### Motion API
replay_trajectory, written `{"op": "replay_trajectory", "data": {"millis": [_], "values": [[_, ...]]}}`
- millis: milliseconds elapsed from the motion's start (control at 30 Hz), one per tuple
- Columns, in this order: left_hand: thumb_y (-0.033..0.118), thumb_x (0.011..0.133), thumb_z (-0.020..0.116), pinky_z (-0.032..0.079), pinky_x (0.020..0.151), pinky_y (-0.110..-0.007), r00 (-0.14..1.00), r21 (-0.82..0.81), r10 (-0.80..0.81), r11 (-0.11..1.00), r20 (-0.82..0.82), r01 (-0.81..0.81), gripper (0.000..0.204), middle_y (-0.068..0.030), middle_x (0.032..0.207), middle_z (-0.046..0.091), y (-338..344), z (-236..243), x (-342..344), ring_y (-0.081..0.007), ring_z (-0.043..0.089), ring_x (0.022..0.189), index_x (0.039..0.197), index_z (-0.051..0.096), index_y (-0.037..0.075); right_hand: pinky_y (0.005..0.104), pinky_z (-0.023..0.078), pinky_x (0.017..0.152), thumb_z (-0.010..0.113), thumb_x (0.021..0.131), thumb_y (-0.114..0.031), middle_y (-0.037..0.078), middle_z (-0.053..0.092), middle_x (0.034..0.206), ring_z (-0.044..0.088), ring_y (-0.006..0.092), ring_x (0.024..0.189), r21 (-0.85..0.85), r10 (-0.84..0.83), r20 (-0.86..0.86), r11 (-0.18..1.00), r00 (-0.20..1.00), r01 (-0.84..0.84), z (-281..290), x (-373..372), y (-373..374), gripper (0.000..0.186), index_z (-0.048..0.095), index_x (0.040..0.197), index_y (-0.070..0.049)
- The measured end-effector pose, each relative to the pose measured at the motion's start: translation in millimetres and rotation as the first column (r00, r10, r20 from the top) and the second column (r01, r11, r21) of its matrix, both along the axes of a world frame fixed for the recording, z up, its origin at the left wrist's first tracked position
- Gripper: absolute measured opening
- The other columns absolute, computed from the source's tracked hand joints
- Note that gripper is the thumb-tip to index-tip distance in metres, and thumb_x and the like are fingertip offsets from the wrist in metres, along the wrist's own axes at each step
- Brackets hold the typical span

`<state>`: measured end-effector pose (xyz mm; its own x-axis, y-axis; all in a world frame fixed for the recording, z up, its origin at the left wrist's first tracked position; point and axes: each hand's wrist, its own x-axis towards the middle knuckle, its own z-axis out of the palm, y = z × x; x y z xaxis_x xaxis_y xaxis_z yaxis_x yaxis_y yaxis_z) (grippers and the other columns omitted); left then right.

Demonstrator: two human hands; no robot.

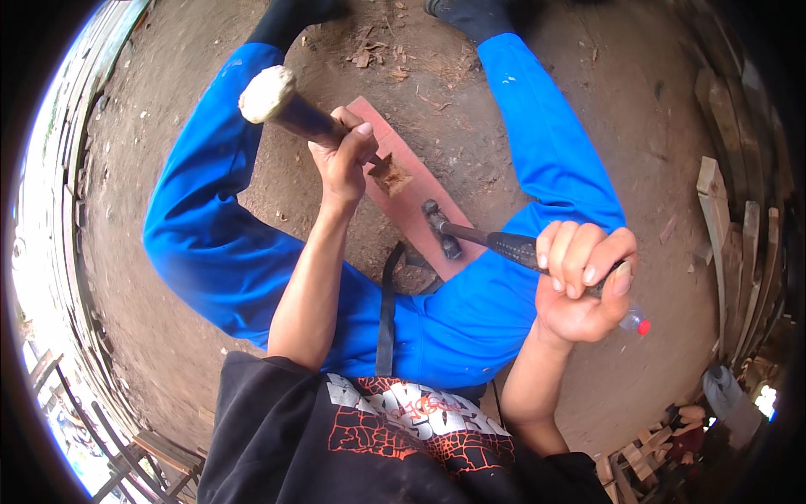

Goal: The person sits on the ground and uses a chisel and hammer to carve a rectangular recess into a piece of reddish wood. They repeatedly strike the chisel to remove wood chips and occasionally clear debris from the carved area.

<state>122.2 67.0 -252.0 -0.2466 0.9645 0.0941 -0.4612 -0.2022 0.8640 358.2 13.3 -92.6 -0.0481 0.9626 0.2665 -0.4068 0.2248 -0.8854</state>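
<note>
Reddish board (418,193) with rough hole (391,175), on dirt floor (277,168) between legs (541,126); probably stiff, heavyish, hold by long edges. Left grip (344,160) clamped on chisel (306,119); right grip (583,286) clamped on hammer (504,245), likely head-heavy, best held toward handle end.

Only lettering here: the black shirt (403,470)
Chunky white letters (453,417) with red-orange script (413,409), below the left fingers (358,141) and right fingers (576,257).
</note>
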Motion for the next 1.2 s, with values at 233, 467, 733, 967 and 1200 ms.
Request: {"op": "replay_trajectory", "data": {"millis": [233,467,733,967,1200], "values": [[0.006,0.088,0.062,0.047,0.061,-0.023,0.972,-0.032,-0.181,0.983,-0.147,0.178,0.014,-0.0050,0.087,0.060,-10.8,29.8,-0.3,-0.0099,0.058,0.075,0.102,0.060,0.000,0.0286,0.035,0.051,0.064,0.093,-0.026,0.001,0.045,0.058,0.039,0.0102,0.048,-0.033,0.015,-0.061,0.999,0.998,-0.017,3.1,-14.2,1.4,0.029,0.045,0.081,-0.008],[0.000,0.085,0.056,0.047,0.070,-0.031,0.977,0.026,-0.147,0.988,-0.156,0.153,0.011,-0.0061,0.085,0.055,-10.8,30.8,-1.6,-0.0163,0.055,0.078,0.096,0.054,0.000,0.0281,0.035,0.051,0.068,0.090,-0.030,0.001,0.046,0.058,0.041,0.0104,0.048,-0.069,0.035,-0.075,0.997,0.997,-0.040,2.1,-18.7,0.3,0.033,0.046,0.081,-0.007],[-0.006,0.069,0.054,0.044,0.062,-0.029,0.953,0.183,0.109,0.981,-0.283,-0.058,0.013,-0.0063,0.078,0.053,-20.1,11.4,20.6,-0.0153,0.053,0.069,0.081,0.055,-0.001,0.0305,0.038,0.055,0.073,0.087,-0.034,0.001,0.048,0.059,0.042,0.0114,0.049,-0.102,0.010,-0.069,0.995,0.998,-0.017,3.4,-17.4,-7.1,0.036,0.048,0.082,-0.008],[0.012,0.074,0.060,0.050,0.076,-0.037,0.797,0.400,0.246,0.917,-0.552,-0.006,0.025,-0.0146,0.089,0.065,-21.4,-13.2,37.4,-0.0256,0.064,0.082,0.096,0.063,0.002,0.0324,0.041,0.055,0.070,0.087,-0.014,0.003,0.048,0.057,0.044,0.0140,0.048,-0.029,0.091,0.089,0.996,0.992,-0.089,-19.0,-24.5,-18.0,0.029,0.046,0.073,-0.006],[0.003,0.063,0.059,0.046,0.054,-0.039,0.806,0.311,0.307,0.937,-0.506,-0.162,0.020,-0.0135,0.065,0.052,-7.1,20.0,54.3,-0.0319,0.058,0.058,0.083,0.055,0.004,0.0333,0.035,0.048,0.049,0.096,-0.012,0.003,0.038,0.054,0.035,0.0138,0.046,-0.146,0.236,0.171,0.966,0.957,-0.212,-13.6,-29.1,1.1,0.029,0.038,0.070,-0.005]]}}
